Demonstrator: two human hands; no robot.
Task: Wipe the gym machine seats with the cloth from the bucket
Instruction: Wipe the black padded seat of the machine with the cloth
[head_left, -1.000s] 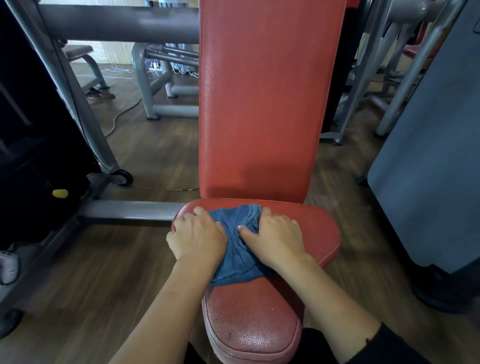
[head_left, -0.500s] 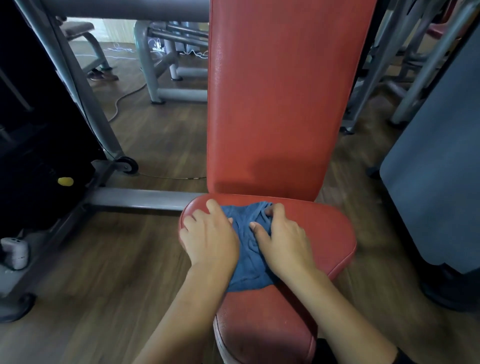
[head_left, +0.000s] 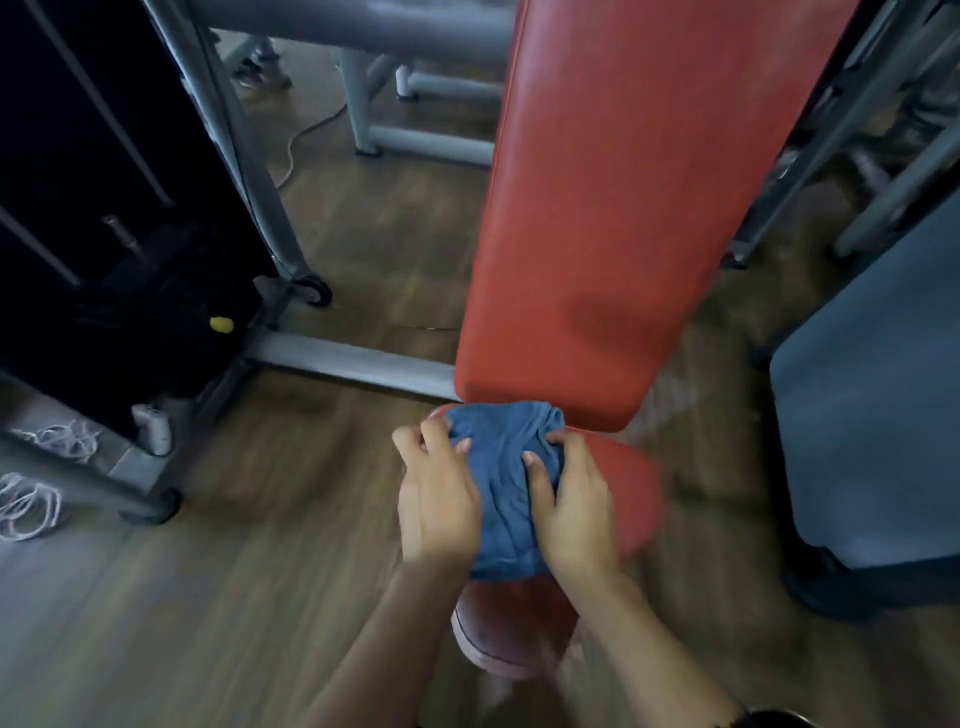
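Compared with half a second before, the view had swung and blurred; the hands and cloth (head_left: 501, 467) sat further back on the seat (head_left: 631, 486), the cloth's far edge now reaching the base of the backrest (head_left: 623, 208); the cloth looked more bunched between the hands. Two hands, one cloth, one seat pad, one back pad. Left hand (head_left: 439, 501) gripped the cloth's left side, fingers curled at its edge, thumb on the fabric; right hand (head_left: 574, 512) gripped the right side, thumb pressed in, fingers hooked over the far corner. Cloth was blue, soft, creased, lying between both grips on the seat; pads were red, leather-like, the back pad long and flat, the seat rounded. Left of the grip ran one grey metal bar (head_left: 353, 364); beyond it one small yellow knob (head_left: 221, 324); wood-look floor (head_left: 249, 571) below.
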